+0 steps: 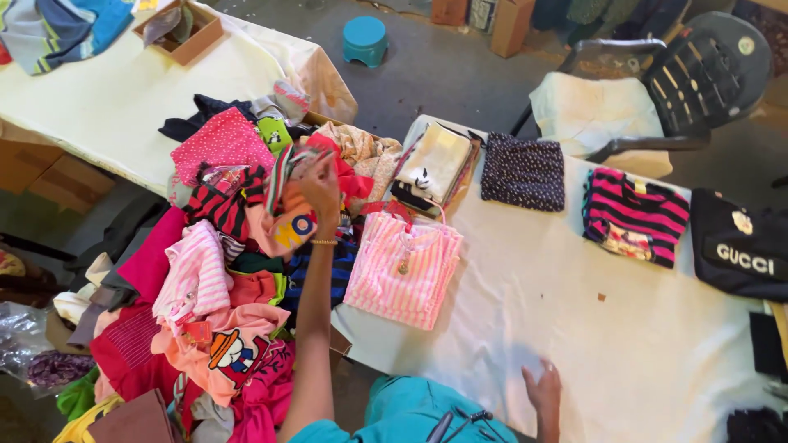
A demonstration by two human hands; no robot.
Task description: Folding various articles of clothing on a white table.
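My left hand point(316, 184) reaches into a big heap of mixed clothes point(213, 279) at the left and is closed on a peach garment with a round blue and yellow print point(283, 228), lifted above the pile. A thin bracelet circles that wrist. My right hand point(544, 390) lies flat, fingers spread, on the white cloth-covered table point(591, 328) near its front edge. A pink and white striped garment point(404, 267) lies folded on the table's left end, beside the heap.
Folded piles line the table's far side: a cream stack point(435, 164), a dark dotted piece point(523, 171), a pink and black striped top point(634, 215), a black top point(737, 244). Behind stand a black chair point(657, 90), a teal stool point(364, 38) and a second table with a cardboard box point(182, 31).
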